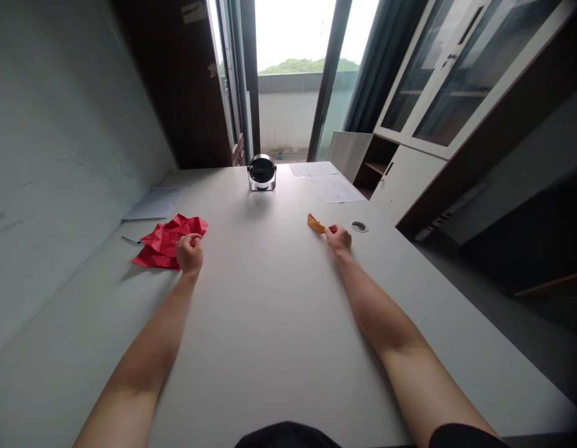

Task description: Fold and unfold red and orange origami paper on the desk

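A sheet of red paper, covered in creases and standing up in small peaks, is on the left of the white table. At its right side my left hand is closed with curled fingers, apparently gripping the paper, though the fingers hide the exact contact. On the right, my right hand pinches one end of a small folded piece of orange paper between thumb and fingers. The orange piece points away to the left, close to the tabletop.
A round black device on a silver stand is at the table's far end. White sheets lie at back right, another paper stack by the left wall. A round cable hole is beside my right hand. A thin dark object pokes out near the red paper.
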